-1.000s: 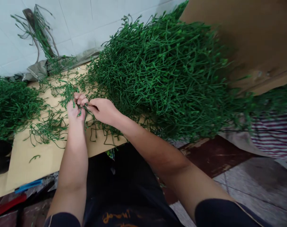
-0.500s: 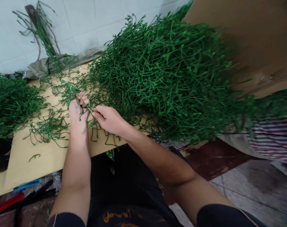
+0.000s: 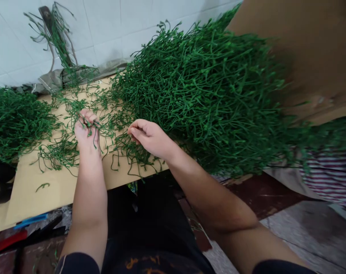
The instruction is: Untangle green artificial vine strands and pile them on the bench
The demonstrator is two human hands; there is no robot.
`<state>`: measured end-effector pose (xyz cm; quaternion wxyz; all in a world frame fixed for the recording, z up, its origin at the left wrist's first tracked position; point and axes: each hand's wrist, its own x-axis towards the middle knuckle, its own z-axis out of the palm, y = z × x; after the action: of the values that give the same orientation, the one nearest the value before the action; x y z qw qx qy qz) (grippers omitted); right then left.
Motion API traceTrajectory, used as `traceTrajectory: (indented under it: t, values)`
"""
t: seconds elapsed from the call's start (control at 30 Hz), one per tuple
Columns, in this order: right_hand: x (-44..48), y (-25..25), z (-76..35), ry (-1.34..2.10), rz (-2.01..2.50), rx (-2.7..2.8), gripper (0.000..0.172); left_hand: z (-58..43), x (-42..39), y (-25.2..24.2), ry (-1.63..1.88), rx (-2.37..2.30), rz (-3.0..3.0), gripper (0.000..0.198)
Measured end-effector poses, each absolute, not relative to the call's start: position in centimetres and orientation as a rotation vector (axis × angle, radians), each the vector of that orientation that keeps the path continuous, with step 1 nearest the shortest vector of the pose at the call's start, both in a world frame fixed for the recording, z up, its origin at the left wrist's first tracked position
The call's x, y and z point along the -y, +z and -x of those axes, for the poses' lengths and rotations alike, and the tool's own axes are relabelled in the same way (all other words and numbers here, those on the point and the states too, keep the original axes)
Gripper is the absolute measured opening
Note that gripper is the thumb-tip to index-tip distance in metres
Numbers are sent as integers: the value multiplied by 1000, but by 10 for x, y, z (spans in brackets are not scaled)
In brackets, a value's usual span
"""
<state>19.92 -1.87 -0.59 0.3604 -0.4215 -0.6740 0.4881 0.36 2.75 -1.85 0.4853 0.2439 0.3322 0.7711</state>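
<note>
My left hand (image 3: 86, 127) is palm up with its fingers curled round several thin green plastic stems (image 3: 95, 123) with small knobbed tips. Their ends stick out past the fingers and across the palm. To its right, my right hand (image 3: 150, 137) hovers over the board, apart from the left one. Its thumb and fingers are pinched together; whatever may be between them is hidden. Loose stems (image 3: 57, 152) of the same sort lie scattered around both hands. A large heap of green stems (image 3: 201, 87) rises just beyond the right hand.
A tan cardboard sheet (image 3: 44, 199) covers the work surface. Another heap of stems (image 3: 16, 118) is at the left. An upright post (image 3: 54, 34) draped with stems stands by the tiled wall (image 3: 107, 23). A large cardboard panel (image 3: 304, 57) leans at the right, above striped cloth (image 3: 331, 171).
My right hand has drawn away from the left hand, moving right toward the large heap. The left hand has shifted slightly left, still holding its stems. The view has moved a little.
</note>
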Motion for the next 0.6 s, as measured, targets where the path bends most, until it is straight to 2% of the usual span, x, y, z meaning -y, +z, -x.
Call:
traceTrajectory:
  t: [0.13, 0.2, 0.5, 0.6]
  values:
    - [17, -12, -182, 1548, 1079, 1578, 10, -14, -29, -20, 1842, -787, -718, 21]
    - [19, -19, -171, 1616, 1020, 1581, 16, -13, -30, -21, 1831, -822, -748, 20]
    - [32, -23, -158, 1500, 877, 1628, 23, -10, -34, -23, 1797, -983, -684, 20]
    - [46, -18, -160, 1475, 859, 1635, 24, -1, -30, -31, 1675, -1120, -887, 20]
